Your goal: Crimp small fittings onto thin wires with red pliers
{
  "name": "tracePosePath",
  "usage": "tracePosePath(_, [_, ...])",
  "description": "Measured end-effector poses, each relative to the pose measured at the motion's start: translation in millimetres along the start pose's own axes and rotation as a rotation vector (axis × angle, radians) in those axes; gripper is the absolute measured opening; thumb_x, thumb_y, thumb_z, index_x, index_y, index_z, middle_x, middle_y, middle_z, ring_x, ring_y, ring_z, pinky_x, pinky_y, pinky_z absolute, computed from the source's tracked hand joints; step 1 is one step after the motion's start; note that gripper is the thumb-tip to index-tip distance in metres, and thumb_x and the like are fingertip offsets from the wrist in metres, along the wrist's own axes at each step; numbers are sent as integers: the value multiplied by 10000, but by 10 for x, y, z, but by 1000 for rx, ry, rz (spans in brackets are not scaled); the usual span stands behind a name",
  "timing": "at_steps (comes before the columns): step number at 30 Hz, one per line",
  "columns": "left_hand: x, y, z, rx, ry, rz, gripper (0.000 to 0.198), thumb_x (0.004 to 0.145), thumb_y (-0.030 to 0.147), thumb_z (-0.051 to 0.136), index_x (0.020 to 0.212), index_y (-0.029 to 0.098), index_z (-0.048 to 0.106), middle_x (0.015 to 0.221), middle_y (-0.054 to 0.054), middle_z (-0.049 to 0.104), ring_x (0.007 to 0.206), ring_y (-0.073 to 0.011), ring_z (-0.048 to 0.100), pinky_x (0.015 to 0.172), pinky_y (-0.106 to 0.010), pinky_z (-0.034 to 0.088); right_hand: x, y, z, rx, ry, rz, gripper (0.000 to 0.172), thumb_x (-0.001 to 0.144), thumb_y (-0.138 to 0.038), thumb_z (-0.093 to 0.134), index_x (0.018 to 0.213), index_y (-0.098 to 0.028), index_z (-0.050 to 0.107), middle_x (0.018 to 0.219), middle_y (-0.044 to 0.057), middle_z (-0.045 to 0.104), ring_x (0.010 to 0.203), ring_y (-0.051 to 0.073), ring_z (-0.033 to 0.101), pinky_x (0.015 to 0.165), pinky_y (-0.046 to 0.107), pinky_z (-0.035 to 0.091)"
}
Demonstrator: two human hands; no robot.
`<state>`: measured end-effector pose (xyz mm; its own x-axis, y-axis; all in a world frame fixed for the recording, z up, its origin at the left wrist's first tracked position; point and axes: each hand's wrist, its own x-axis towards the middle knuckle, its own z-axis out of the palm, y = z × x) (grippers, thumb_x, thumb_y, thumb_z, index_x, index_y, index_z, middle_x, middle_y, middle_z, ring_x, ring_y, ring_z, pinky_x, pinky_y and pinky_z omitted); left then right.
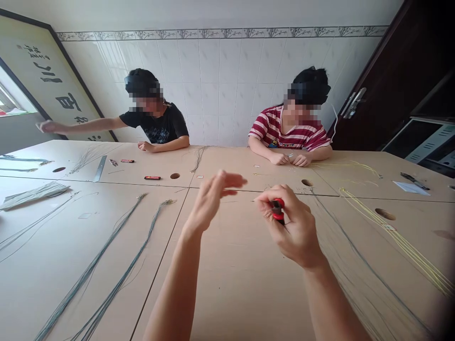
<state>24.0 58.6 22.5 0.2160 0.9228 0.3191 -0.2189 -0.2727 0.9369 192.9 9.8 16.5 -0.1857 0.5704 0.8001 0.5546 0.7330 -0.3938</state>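
My right hand (289, 222) is closed around a small red-and-black handled tool (277, 210); my fingers cover most of it, so its exact kind does not show. A thin, pale tip seems to stick out by the thumb, too small to make out. To the left, my left hand (213, 199) hangs above the table with fingers stretched out and holds nothing. Both hands are apart from each other. Left of my forearm lie two bundles of grey-green wires (117, 232) (144, 246). Right of my right hand run a dark wire strand (350, 239) and yellow wires (401, 237).
Two people sit across the joined tables (227, 284), one reaching sideways, one handling something small. Red-and-black objects (152, 178), a steel ruler (100, 168), a white bundle (35, 195), and a dark tool on white paper (412, 184) lie about. Round holes (385, 214) pierce the tabletop.
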Motion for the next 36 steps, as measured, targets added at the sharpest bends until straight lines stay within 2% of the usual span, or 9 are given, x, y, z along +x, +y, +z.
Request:
tracePosePath(6, [-97, 94, 51, 137, -559, -317, 575, 967, 544, 370, 857, 90, 705, 778, -132, 738, 574, -129, 616, 554, -248, 466, 13, 158, -70, -116, 180, 56, 80, 898, -178, 569, 860, -230, 521, 736, -15, 581, 673, 141, 521, 604, 270, 375])
tracePosePath(12, [-198, 53, -75, -254, -945, -350, 604, 903, 625, 420, 623, 157, 681, 512, -99, 657, 381, -157, 589, 374, -266, 445, 20, 171, -35, -55, 188, 159, 122, 915, -232, 560, 804, -220, 512, 688, -21, 538, 632, 131, 488, 575, 260, 361])
tracePosePath(14, [-239, 66, -87, -393, -843, -205, 639, 849, 709, 422, 469, 220, 579, 389, -58, 575, 309, -162, 540, 313, -276, 429, 16, 157, 1, -42, 159, 169, 134, 916, -234, 551, 792, -219, 504, 667, -23, 515, 631, 136, 481, 579, 265, 357])
tracePosePath(16, [-270, 134, -79, -440, -447, 29, 626, 866, 698, 412, 435, 252, 501, 383, -23, 569, 348, -155, 568, 338, -259, 464, 8, 141, 40, -23, 127, 144, 116, 912, -212, 540, 804, -220, 499, 665, -24, 509, 637, 139, 478, 597, 272, 361])
tracePosePath(19, [-274, 300, -53, -397, 146, 322, 476, 976, 512, 372, 630, 281, 603, 782, 12, 755, 783, -144, 724, 678, -241, 596, -10, 107, 93, 17, 72, 81, 105, 886, -135, 522, 836, -223, 492, 701, -20, 520, 647, 141, 475, 619, 281, 369])
tracePosePath(21, [-240, 380, -41, -363, 282, 416, 394, 1010, 390, 340, 799, 289, 657, 1139, 35, 720, 1144, -145, 635, 960, -289, 536, -23, 80, 118, 35, 44, 34, 152, 862, -77, 511, 856, -226, 483, 717, -21, 519, 651, 140, 465, 636, 284, 372])
tracePosePath(26, [-79, 253, 3, -354, 300, 383, 448, 1019, 390, 266, 928, 272, 689, 1374, 22, 595, 1358, -181, 460, 1113, -397, 407, -32, 30, 145, 49, -4, -90, 253, 810, 13, 509, 871, -229, 462, 726, -32, 526, 674, 138, 443, 703, 300, 373])
tracePosePath(30, [-40, 74, 147, -201, 194, 240, 445, 1005, 429, 333, 874, 215, 700, 1242, -53, 687, 1247, -213, 573, 1049, -416, 451, -20, 40, 126, 36, 17, -101, 249, 827, 10, 520, 879, -227, 466, 742, -23, 533, 690, 143, 446, 701, 304, 375])
tracePosePath(36, [-170, 123, 316, 197, 97, 220, 414, 992, 436, 393, 906, 218, 734, 1044, -60, 757, 1069, -217, 663, 960, -367, 482, -8, 92, 29, -21, 71, -54, 163, 893, -79, 551, 894, -229, 487, 740, -20, 529, 672, 138, 469, 660, 296, 374])
